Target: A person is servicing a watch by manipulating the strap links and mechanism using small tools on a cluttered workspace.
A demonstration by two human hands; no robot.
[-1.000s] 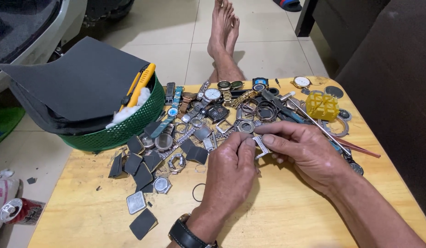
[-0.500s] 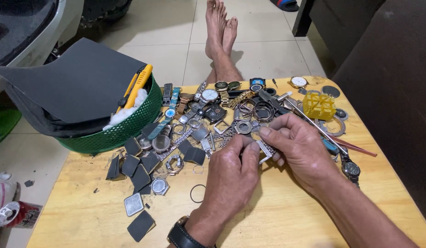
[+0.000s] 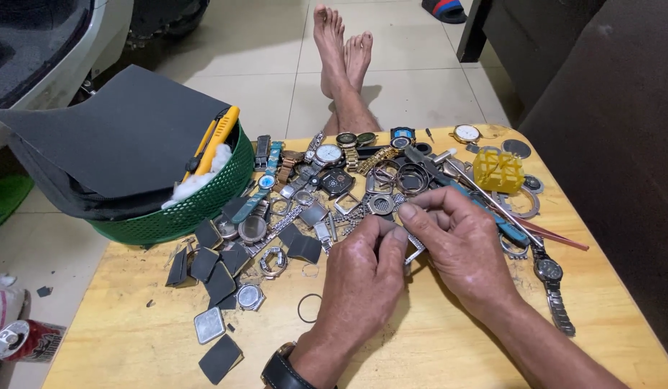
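Both hands, the left hand (image 3: 366,270) and the right hand (image 3: 460,241), pinch a small metal watch part (image 3: 413,248) between them just over the tabletop (image 3: 435,346), close by the pile of watches (image 3: 334,180), so it stays steady.

A single view is given, taken from a camera worn on the person's head and tilted steeply down and forward. The wooden table (image 3: 449,346) is seen from close above, its near edge cut off at the bottom. Both hands, the left hand (image 3: 363,277) and right hand (image 3: 460,245), are caught near centre frame, at arm's length. Beyond the far edge, the tiled floor (image 3: 413,72) and the person's bare feet (image 3: 343,50) are taken in. The view's upper corners are dim, so what is framed there is probably furniture.
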